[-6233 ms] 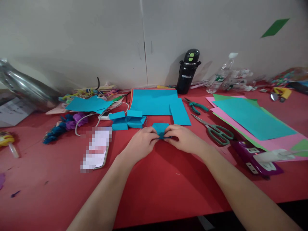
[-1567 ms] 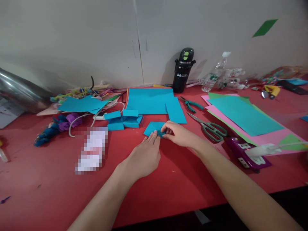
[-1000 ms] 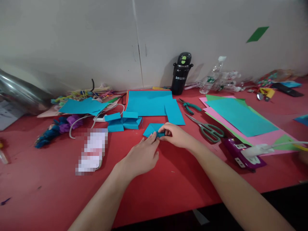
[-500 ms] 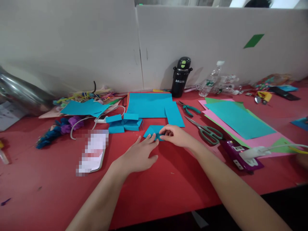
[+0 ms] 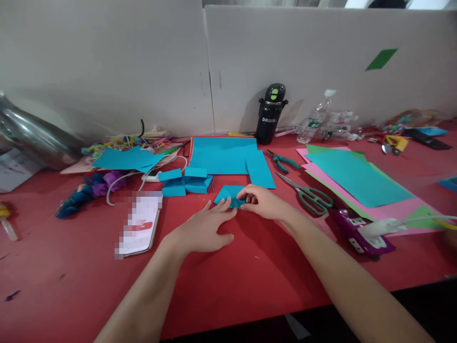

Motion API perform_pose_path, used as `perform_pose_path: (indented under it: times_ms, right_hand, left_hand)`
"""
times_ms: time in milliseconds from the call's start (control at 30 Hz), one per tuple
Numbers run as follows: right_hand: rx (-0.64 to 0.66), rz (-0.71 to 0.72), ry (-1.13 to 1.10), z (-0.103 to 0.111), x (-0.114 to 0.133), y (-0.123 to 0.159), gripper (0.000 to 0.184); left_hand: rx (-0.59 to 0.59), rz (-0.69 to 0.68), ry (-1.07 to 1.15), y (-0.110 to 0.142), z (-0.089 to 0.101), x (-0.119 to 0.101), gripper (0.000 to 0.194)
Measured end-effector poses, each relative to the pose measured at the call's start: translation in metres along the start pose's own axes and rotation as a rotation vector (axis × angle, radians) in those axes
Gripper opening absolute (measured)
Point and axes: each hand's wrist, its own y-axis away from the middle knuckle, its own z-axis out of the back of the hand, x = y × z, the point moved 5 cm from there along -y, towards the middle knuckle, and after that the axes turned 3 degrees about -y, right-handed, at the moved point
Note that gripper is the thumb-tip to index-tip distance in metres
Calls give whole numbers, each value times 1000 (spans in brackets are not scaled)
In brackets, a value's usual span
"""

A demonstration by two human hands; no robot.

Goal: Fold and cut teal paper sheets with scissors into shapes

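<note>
Head view: pinching folded blue paper (image 5: pixel 228 191) with right hand (image 5: pixel 264 202), touching its near edge with wide-spread left hand (image 5: pixel 204 229), on red worktop (image 5: pixel 228 281).

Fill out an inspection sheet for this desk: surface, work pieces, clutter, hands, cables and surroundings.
Surface: red tabletop, small dark scrap at left.
Work pieces: small folded blue paper at the hands; folded blue pieces behind it, leftward.
Clutter: phone, scissors, pliers.
Hands: left hand spread, fingertips at the paper; right hand curled at its right side, grip unclear.
Cables: white cable looping beyond the phone; white plug at purple power strip.
Surroundings: grey partition behind, green patch on it.
</note>
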Motion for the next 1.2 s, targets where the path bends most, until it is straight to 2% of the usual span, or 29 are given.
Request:
perform_pose_path:
  times_ms: [267, 467, 633, 767, 900, 1033, 1200]
  right_hand:
    - [8, 56, -23, 2, -3, 7, 24]
    - [-67, 129, 82, 0, 5, 8, 18]
    - [-60, 233, 223, -1, 12, 7, 11]
    - [-23, 304, 286, -3, 14, 6, 15]
    - [-28, 301, 271, 0, 12, 5, 13]
    - [-42, 281, 247, 4, 11, 4, 12]
    - [-50, 279, 258, 5, 15, 6, 15]
  left_hand:
    - [20, -3, 5, -3, -7, 9, 78]
    - [-16, 40, -39, -5, -8, 17, 76]
    - [-147, 28, -7, -10, -5, 23, 54]
    - [-331, 25, -10, -19, -2, 30, 44]
    - [-486, -1, -17, -27, 3, 36, 31]
    - [-534, -36, -4, -29, 6, 40, 24]
    - [-574, -55, 16, -29, 6, 40, 24]
